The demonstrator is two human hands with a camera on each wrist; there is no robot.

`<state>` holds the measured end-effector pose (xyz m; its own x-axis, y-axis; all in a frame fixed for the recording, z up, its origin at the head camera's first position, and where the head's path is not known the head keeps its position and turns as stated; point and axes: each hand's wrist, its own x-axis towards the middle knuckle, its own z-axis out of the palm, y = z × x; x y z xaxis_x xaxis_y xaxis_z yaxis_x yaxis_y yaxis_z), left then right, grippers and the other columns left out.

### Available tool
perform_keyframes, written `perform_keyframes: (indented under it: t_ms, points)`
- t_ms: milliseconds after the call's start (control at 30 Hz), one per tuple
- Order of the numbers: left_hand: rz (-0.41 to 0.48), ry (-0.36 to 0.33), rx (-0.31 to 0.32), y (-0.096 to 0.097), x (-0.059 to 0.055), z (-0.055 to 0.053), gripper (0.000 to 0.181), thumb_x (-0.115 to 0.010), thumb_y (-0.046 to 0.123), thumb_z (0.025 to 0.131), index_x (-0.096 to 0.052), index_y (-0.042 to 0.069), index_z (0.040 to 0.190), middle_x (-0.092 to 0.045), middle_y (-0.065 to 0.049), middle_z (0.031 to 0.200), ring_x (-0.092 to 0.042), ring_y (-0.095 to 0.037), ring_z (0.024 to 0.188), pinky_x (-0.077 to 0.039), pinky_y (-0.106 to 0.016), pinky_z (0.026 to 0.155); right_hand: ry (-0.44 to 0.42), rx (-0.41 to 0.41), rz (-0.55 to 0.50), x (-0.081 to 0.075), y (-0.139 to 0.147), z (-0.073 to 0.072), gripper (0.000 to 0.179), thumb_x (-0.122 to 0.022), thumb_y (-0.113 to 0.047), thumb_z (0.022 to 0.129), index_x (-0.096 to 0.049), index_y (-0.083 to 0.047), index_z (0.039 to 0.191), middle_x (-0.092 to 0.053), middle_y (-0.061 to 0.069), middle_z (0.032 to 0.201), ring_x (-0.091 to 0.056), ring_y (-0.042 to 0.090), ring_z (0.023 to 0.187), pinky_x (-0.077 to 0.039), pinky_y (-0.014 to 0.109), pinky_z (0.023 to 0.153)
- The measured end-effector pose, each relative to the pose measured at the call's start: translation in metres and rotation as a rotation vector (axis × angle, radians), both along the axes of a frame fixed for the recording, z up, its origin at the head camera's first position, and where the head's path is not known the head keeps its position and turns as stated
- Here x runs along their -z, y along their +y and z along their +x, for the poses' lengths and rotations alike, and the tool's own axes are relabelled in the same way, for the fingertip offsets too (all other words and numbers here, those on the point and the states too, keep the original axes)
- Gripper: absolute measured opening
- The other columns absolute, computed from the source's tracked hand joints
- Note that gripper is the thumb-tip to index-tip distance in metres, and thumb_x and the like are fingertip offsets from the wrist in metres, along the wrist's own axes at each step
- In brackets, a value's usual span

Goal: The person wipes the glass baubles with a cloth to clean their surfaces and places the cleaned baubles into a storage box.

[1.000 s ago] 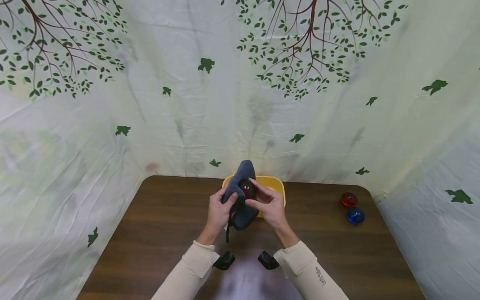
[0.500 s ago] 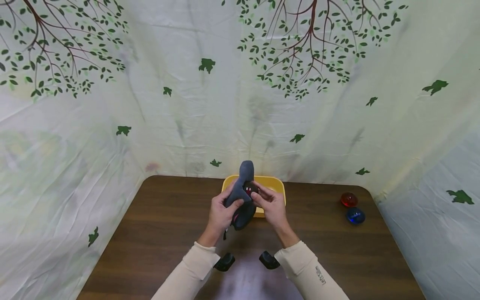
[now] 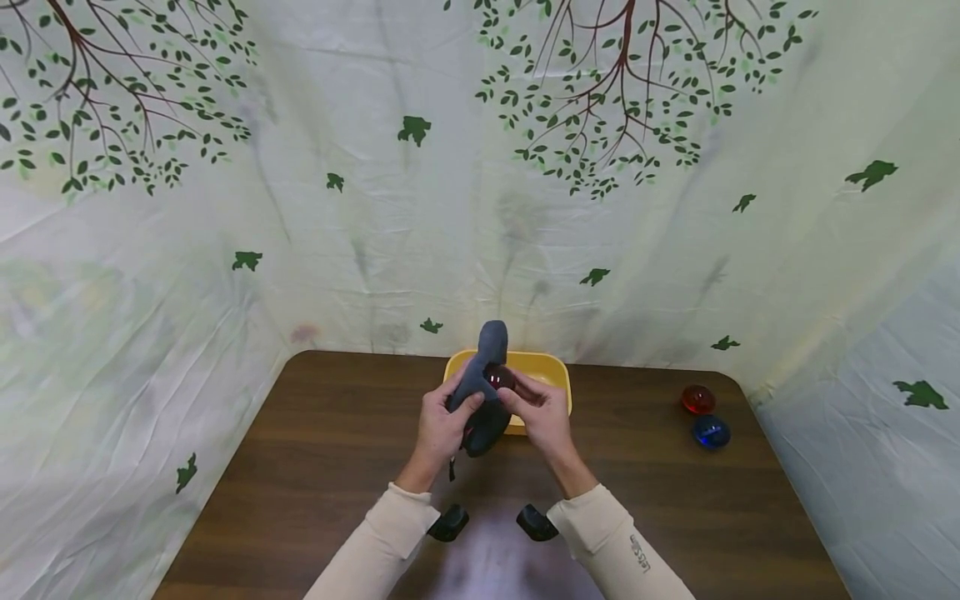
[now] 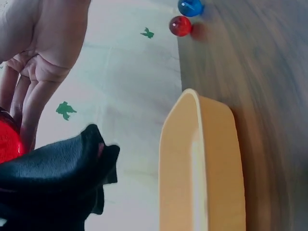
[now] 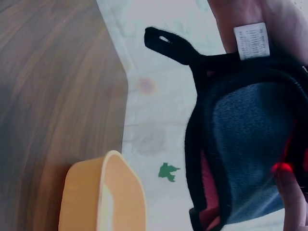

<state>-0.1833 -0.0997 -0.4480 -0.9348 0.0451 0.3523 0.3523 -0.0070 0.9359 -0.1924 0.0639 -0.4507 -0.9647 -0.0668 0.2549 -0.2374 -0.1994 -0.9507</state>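
Observation:
In the head view my left hand (image 3: 441,423) grips a dark grey-blue fabric piece (image 3: 480,387) with black edging. A hanging loop (image 5: 166,41) and a white label (image 5: 252,41) show on it in the right wrist view, along with a strip of pink lining. My right hand (image 3: 546,414) pinches a glossy red ball (image 3: 500,378) against the fabric, which wraps part of its far and left sides. From the left wrist the red ball (image 4: 8,142) shows at the frame's edge, between the right hand's fingers and the fabric. Both hands are raised in front of the yellow tub.
The yellow tub (image 3: 555,367) stands at the table's back edge, partly behind the hands. A second red ball (image 3: 698,398) and a blue ball (image 3: 711,432) lie on the brown table (image 3: 337,467) at the right. A leaf-printed curtain (image 3: 375,250) hangs behind.
The fabric has turned more upright and its lower part has folded in. The red ball and right fingers have shifted slightly right, with the ball more covered by the fingers.

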Motion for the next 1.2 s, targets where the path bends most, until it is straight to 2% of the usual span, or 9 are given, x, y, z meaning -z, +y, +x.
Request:
perform_keyframes:
  t_ms: [167,267,433,567,700,800,967,1100,1200]
  points:
    - [0.093,-0.073,-0.034,0.003,0.001,-0.001,0.044,-0.062,0.002,0.092,-0.050,-0.011,0.132,-0.058,-0.032,0.123,-0.063,-0.022,0.102,-0.053,-0.033,0.088,0.102,-0.020,-0.012,0.002,0.001,0.000,0.049,-0.073,0.007,0.080,-0.058,0.008,0.126,-0.060,0.025,0.125,-0.062,0.027,0.111,-0.050,0.034,0.091]
    - [0.132,-0.083,-0.029,0.004,0.002,0.000,0.042,-0.061,0.000,0.092,-0.050,-0.013,0.131,-0.057,-0.034,0.122,-0.064,-0.013,0.098,-0.054,-0.028,0.085,0.142,-0.040,-0.017,0.003,0.002,0.000,0.052,-0.073,0.011,0.077,-0.057,0.009,0.126,-0.059,0.026,0.126,-0.062,0.026,0.112,-0.049,0.036,0.092]
    - [0.104,-0.011,-0.003,0.004,0.002,0.001,0.048,-0.063,-0.003,0.089,-0.049,-0.008,0.135,-0.054,-0.028,0.131,-0.059,-0.023,0.113,-0.051,-0.031,0.092,0.162,-0.015,-0.012,0.005,0.001,-0.001,0.049,-0.071,0.010,0.080,-0.056,0.011,0.126,-0.060,0.027,0.124,-0.063,0.019,0.110,-0.051,0.036,0.090]
    - [0.022,0.078,0.001,0.005,0.001,0.002,0.053,-0.066,-0.006,0.085,-0.051,-0.004,0.136,-0.050,-0.019,0.139,-0.050,-0.031,0.126,-0.044,-0.033,0.100,0.082,0.019,-0.026,0.005,-0.001,-0.001,0.042,-0.068,0.003,0.086,-0.057,0.010,0.126,-0.061,0.029,0.121,-0.067,0.016,0.101,-0.055,0.032,0.082]
    - [-0.075,0.189,0.002,0.005,-0.011,0.009,0.053,-0.068,-0.009,0.082,-0.052,-0.008,0.133,-0.050,-0.021,0.138,-0.047,-0.036,0.127,-0.039,-0.035,0.103,-0.056,0.047,-0.043,0.003,-0.004,0.000,0.039,-0.065,-0.009,0.092,-0.058,0.011,0.125,-0.063,0.028,0.116,-0.070,0.017,0.089,-0.057,0.031,0.072]
    - [-0.118,0.234,-0.001,0.004,-0.017,0.012,0.052,-0.068,-0.011,0.081,-0.052,-0.012,0.130,-0.052,-0.025,0.134,-0.048,-0.040,0.125,-0.039,-0.030,0.103,-0.139,0.050,-0.073,0.002,-0.006,0.001,0.039,-0.064,-0.014,0.094,-0.059,0.012,0.123,-0.065,0.028,0.113,-0.071,0.019,0.083,-0.058,0.033,0.071]
    - [-0.021,0.130,0.001,0.002,-0.008,0.006,0.049,-0.066,-0.010,0.084,-0.053,-0.008,0.131,-0.054,-0.022,0.133,-0.050,-0.032,0.125,-0.041,-0.024,0.101,-0.201,0.029,-0.127,0.002,-0.007,0.000,0.039,-0.065,-0.015,0.093,-0.060,0.010,0.123,-0.068,0.023,0.109,-0.071,0.020,0.083,-0.057,0.035,0.073]
    - [0.067,0.003,-0.055,0.001,0.001,0.001,0.043,-0.065,-0.006,0.087,-0.056,-0.007,0.129,-0.060,-0.025,0.125,-0.062,-0.016,0.108,-0.051,-0.029,0.091,-0.228,0.027,-0.189,0.007,-0.006,-0.002,0.040,-0.065,-0.013,0.093,-0.059,0.012,0.123,-0.070,0.017,0.106,-0.071,0.019,0.083,-0.058,0.035,0.073]
    - [0.137,-0.045,-0.105,0.000,0.001,0.000,0.042,-0.065,-0.006,0.087,-0.056,-0.010,0.127,-0.060,-0.031,0.119,-0.065,-0.008,0.095,-0.055,-0.029,0.084,-0.234,0.028,-0.256,0.015,-0.002,-0.005,0.039,-0.064,-0.011,0.093,-0.058,0.013,0.123,-0.070,0.014,0.104,-0.071,0.020,0.084,-0.057,0.036,0.074]
